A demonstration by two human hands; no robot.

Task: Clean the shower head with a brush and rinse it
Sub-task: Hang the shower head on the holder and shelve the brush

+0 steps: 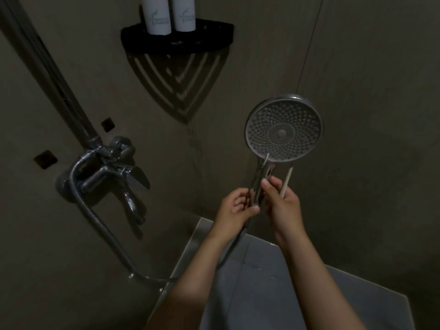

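The round chrome shower head (283,131) is held upright in front of the wall, its nozzle face turned toward me. My left hand (235,206) grips the lower part of its chrome handle. My right hand (283,201) holds a thin white brush handle (285,182), which sticks up just below the head's rim, while its thumb and fingers also touch the shower handle. The brush's bristle end is hidden from me.
A chrome mixer tap (112,172) with a lever sits on the left wall, and a metal hose (104,232) loops from it down to the shower handle. A black corner shelf (177,38) carries two white bottles (169,14). Grey floor tiles (262,294) lie below.
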